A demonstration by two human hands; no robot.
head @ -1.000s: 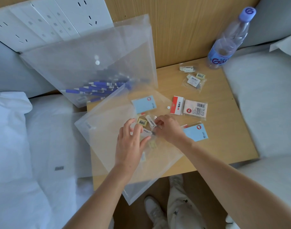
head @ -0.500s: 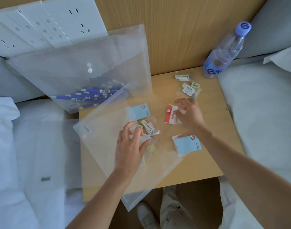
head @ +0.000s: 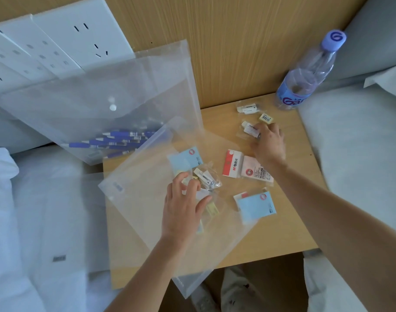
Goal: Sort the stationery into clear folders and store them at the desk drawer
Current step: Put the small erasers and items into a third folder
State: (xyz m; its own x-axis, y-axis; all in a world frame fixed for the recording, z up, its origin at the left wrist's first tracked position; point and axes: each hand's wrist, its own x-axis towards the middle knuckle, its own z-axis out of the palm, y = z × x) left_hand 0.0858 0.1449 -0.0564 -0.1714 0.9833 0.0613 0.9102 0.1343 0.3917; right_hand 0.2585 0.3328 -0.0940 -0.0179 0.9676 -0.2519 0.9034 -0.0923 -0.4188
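Head view looks down on a small wooden desk (head: 282, 233) between two white beds. The left hand (head: 183, 206) rests on the near clear folder (head: 143, 199), fingers bent and pressing at its open edge over small packets (head: 207, 177) that lie blurred under the plastic; I cannot tell whether it pinches the flap or only holds it down. A blue notepad (head: 185, 158) shows through that folder, and the folder's near corner hangs off the desk edge.

The right hand (head: 269, 143) reaches to the far side of the desk, fingers curled onto a bagged eraser packet (head: 250, 129); the fingertips are smeared by motion, so the grip itself is unclear. Just beyond lie another bagged packet (head: 247, 108) and a small yellow eraser (head: 266, 118), apart from the hand. A red and white box (head: 233, 164) and a pink packet (head: 256, 172) sit side by side, the pink one partly hidden by the right wrist. A second blue notepad (head: 256, 206) lies near the folder's right edge.

A second clear folder (head: 102, 97) leans against the wall, blue pens (head: 116, 141) inside at its bottom. A water bottle (head: 305, 73) stands at the far right corner. No drawer shows.
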